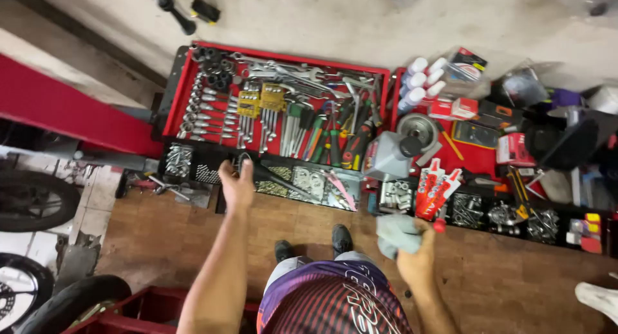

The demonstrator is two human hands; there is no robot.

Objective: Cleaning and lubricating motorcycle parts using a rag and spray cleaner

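- The left hand (237, 185) reaches out with fingers spread and loose, grasping nothing, just over the black compartment trays (290, 179) that run along the near edge of the red tool tray (177, 89).
- The right hand (417, 257) is clenched around a grey rag (396, 234), low in the view at about 5 o'clock from the left hand; something small and red (440, 226) shows at the fingertips, too small to identify.
- The red tool tray, at 12 o'clock from the left hand, holds sockets (215, 70) at its far left corner, rows of wrenches (206, 112), yellow bit holders (261, 101) and screwdrivers (322, 138) with green and red handles.
- The black compartment trays hold small metal hardware: bolts and nuts in the left cells (179, 160), brass-coloured pieces just beside the left hand.
- A grey jug with a black cap (389, 155) stands at 2 o'clock from the left hand, beside a round metal part (417, 128).
- A second red tray (473, 157) at 3 o'clock holds white-capped bottles (421, 80), red and white tubes (434, 189) and boxes.
- More black cells (508, 215) below it hold bolts and metal fittings.
- The person's shoes (312, 244) stand on a wooden floor (515, 276).
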